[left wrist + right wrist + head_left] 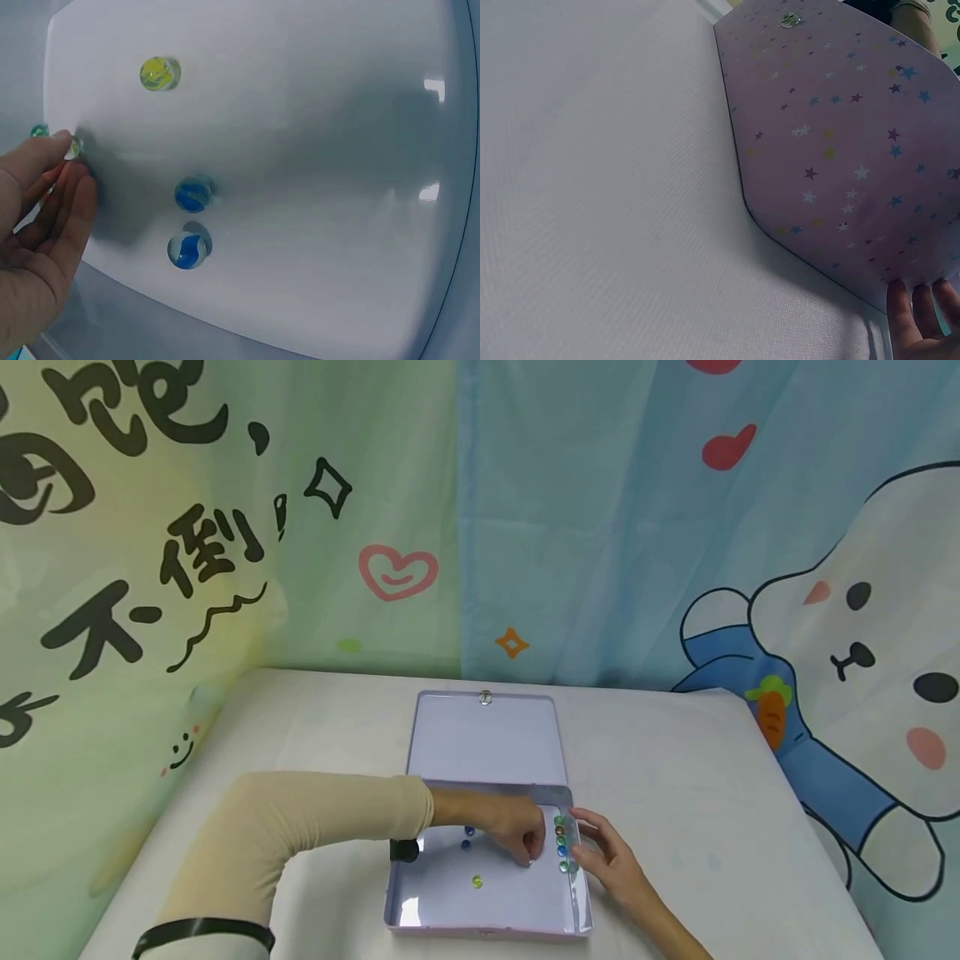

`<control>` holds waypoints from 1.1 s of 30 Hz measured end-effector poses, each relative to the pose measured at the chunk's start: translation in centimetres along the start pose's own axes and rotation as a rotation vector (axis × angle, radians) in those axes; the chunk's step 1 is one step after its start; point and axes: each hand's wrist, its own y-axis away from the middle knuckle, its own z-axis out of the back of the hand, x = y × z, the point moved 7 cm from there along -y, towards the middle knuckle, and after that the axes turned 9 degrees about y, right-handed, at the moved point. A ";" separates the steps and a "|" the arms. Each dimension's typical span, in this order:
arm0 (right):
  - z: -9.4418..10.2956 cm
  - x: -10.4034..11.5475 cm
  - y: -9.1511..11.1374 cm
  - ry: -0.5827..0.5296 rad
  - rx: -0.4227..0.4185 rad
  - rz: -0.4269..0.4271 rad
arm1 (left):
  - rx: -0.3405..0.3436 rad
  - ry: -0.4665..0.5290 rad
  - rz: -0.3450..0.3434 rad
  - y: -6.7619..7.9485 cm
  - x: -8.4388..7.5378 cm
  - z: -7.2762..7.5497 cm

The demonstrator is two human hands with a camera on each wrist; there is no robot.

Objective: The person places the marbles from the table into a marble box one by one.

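Observation:
My left hand (517, 828) reaches into an open metal box (487, 932). Between its thumb and fingertips it pinches a clear marble (73, 148), low over the box floor. Two blue marbles (190, 221) and a yellow marble (157, 73) lie on that floor. Along the box's right side stands a row of several coloured marbles (561, 841). My right hand (617, 866) touches the right wall near this row, thumb and forefinger at the rim. In the right wrist view its fairly straight fingers (901, 315) rest against the pink, star-printed outer side.
The box lid (487, 739) lies folded back behind the box, with a round clasp (485, 697) at its far edge. A white cloth (675, 777) covers the table. Behind it hangs a printed curtain (555, 527).

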 end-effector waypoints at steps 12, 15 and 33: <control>0.2 0.4 0.0 0.050 -0.007 -0.025 | -0.099 -0.047 -0.085 2.2 -2.1 3.4; 0.5 0.9 0.0 0.125 0.010 0.034 | -0.195 -0.124 -0.139 4.1 -3.1 4.7; 4.3 4.5 -0.5 1.123 -0.210 0.338 | -0.808 -0.250 0.226 18.1 4.4 4.6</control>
